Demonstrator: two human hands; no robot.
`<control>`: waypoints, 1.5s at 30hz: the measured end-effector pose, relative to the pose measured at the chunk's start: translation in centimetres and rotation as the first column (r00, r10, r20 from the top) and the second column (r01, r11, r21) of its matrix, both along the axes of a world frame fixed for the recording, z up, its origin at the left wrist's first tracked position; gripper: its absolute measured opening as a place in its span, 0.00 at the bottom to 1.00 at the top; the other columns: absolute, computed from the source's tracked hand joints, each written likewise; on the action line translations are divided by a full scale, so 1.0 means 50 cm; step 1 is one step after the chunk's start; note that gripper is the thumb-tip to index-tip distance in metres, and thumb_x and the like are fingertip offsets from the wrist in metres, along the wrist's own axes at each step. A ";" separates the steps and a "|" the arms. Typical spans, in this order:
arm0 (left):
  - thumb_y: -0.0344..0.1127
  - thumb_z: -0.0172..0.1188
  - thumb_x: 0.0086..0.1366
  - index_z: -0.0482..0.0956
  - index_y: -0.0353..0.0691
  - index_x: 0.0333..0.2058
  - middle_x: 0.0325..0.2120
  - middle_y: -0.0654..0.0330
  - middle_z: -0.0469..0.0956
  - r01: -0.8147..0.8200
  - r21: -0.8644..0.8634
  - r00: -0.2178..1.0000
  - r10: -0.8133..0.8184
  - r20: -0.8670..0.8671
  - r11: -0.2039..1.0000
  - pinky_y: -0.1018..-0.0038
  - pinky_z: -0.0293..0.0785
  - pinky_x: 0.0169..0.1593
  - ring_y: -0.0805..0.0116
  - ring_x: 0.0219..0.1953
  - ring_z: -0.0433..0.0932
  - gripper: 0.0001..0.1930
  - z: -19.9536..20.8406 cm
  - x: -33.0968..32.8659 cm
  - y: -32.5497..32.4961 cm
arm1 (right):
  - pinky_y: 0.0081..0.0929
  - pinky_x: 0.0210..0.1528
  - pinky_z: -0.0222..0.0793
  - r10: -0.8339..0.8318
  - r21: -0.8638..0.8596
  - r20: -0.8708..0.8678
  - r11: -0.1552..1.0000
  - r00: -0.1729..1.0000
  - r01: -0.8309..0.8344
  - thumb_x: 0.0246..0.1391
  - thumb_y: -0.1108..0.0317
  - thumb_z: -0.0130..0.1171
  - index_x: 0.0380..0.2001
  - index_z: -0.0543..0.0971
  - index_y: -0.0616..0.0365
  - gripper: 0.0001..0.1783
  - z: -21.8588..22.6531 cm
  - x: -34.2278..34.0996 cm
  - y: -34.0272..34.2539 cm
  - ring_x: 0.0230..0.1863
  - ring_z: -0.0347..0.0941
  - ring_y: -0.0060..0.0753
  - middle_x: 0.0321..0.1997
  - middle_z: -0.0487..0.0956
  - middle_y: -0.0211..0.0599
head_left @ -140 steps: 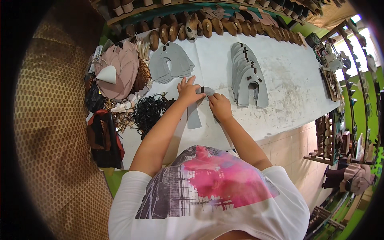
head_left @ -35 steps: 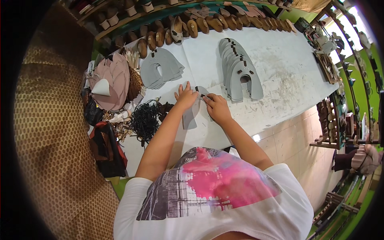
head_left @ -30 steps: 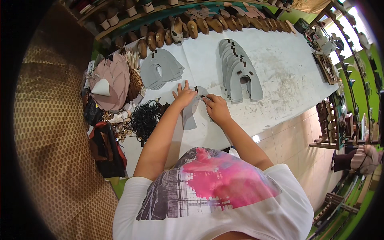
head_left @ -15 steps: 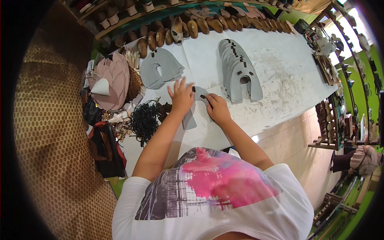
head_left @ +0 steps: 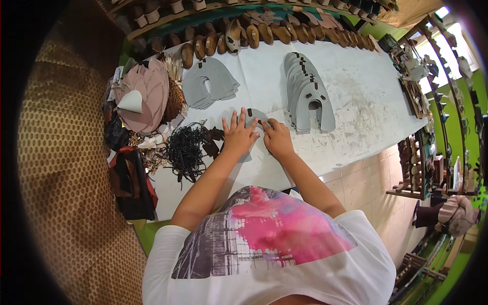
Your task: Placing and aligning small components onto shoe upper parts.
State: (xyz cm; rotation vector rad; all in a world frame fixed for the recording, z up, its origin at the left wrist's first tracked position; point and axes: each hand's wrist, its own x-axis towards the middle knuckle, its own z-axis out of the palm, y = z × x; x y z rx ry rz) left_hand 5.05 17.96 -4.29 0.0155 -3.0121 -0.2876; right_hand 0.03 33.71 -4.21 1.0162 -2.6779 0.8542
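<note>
A grey horseshoe-shaped shoe upper piece [head_left: 260, 114] lies on the white worktable, with a dark brown tab [head_left: 249, 112] at its top. My left hand [head_left: 238, 136] is laid over its left side, fingers spread. From the right, my right hand [head_left: 278, 138] presses its fingertips onto the piece near its upper right edge, where a second dark tab is mostly hidden. Both thumbs come close together over the piece. Farther right stands a fanned stack of grey upper pieces [head_left: 300, 109] bearing dark tabs. Another grey pile [head_left: 220, 76] lies farther off to the left.
Wooden shoe lasts [head_left: 267, 33] line the table's far edge. At left are pinkish cut pieces [head_left: 152, 96], a tangle of black beaded strands [head_left: 185, 147] and a dark box [head_left: 133, 185]. Racks [head_left: 419, 157] with shoe forms stand beyond the right edge of the white table [head_left: 366, 101].
My left hand has come down onto the grey piece and moved right, closer to my right hand. The right hand stays at the piece's right side. The whole view has shifted slightly.
</note>
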 end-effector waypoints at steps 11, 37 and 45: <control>0.53 0.47 0.59 0.54 0.40 0.60 0.61 0.51 0.52 -0.092 0.072 0.995 0.095 -0.042 0.993 0.42 0.34 0.60 0.56 0.63 0.49 0.34 -0.047 0.044 0.023 | 0.35 0.43 0.63 -0.060 0.304 -0.062 0.950 0.996 0.076 0.49 0.59 0.53 0.49 0.72 0.52 0.22 0.015 0.025 -0.034 0.46 0.66 0.38 0.50 0.68 0.39; 0.39 0.56 0.55 0.77 0.47 0.40 0.53 0.59 0.65 -0.410 0.214 0.898 0.433 -0.077 0.887 0.37 0.35 0.58 0.53 0.60 0.54 0.13 0.052 0.138 -0.118 | 0.37 0.42 0.61 0.285 0.105 0.055 0.951 0.957 -0.289 0.42 0.65 0.58 0.28 0.80 0.49 0.07 0.036 0.022 -0.223 0.40 0.68 0.38 0.33 0.74 0.32; 0.40 0.61 0.51 0.80 0.49 0.36 0.52 0.61 0.66 -0.316 0.340 0.924 0.368 -0.102 0.886 0.41 0.35 0.59 0.53 0.60 0.53 0.12 0.063 0.123 -0.100 | 0.24 0.32 0.68 0.289 -0.364 0.787 0.931 0.546 0.032 0.45 0.70 0.59 0.30 0.77 0.57 0.06 0.015 -0.008 -0.177 0.29 0.73 0.26 0.28 0.77 0.31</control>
